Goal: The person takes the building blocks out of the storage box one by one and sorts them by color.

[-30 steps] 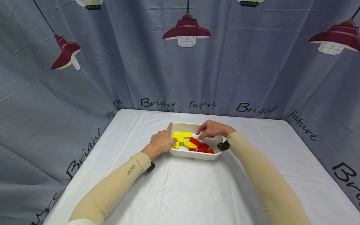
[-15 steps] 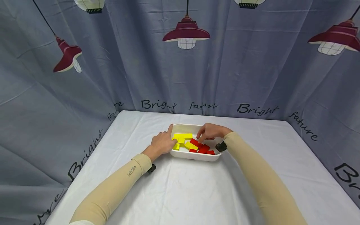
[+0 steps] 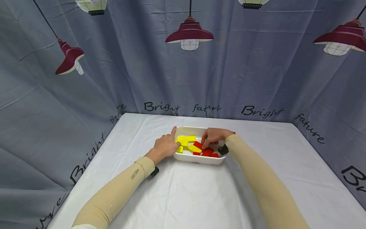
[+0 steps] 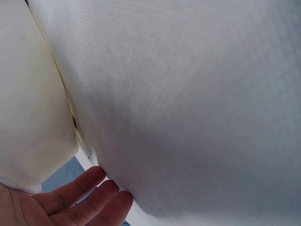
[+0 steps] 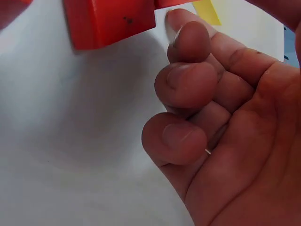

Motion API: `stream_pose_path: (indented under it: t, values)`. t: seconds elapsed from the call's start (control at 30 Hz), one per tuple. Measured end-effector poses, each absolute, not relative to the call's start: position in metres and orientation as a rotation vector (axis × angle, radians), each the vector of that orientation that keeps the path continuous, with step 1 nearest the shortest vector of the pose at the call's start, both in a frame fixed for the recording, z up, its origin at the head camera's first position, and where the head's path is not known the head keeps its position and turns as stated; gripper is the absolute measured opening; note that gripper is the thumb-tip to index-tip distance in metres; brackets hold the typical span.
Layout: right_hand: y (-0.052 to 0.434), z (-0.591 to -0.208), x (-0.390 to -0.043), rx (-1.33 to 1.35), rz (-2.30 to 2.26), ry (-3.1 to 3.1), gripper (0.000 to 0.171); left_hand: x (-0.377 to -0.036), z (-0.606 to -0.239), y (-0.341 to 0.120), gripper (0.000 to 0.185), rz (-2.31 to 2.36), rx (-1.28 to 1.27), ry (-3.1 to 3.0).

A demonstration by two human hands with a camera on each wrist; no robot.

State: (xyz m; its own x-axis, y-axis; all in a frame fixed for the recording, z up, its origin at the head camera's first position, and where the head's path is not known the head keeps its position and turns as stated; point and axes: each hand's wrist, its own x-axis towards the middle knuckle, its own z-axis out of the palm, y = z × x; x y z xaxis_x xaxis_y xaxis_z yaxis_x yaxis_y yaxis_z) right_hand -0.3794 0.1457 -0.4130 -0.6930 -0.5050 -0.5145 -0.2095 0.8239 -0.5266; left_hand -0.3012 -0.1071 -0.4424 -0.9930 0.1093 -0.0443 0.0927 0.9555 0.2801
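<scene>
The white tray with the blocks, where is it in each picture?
Head: white tray sits mid-table between both hands.
Left wrist: its outer wall fills the left edge.
Right wrist: its white floor fills the left side.
Shared landmark: the tray's white plastic.

A tray (image 3: pixel 188 129) is set on the table (image 3: pixel 186 190), near its far middle. Blocks (image 3: pixel 186 139) are laid in its left half, more blocks (image 3: pixel 208 152) in its right.
</scene>
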Motion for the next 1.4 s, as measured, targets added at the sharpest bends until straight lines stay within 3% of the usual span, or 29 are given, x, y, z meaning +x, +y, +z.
stream_pose_path:
  t: [1.4]
  values:
    - [0.1399,-0.4152,-0.3789,-0.493,-0.446,2.399,0.023,-0.3007,-0.4404,-0.1075,0.080,0.422,0.165,3.043]
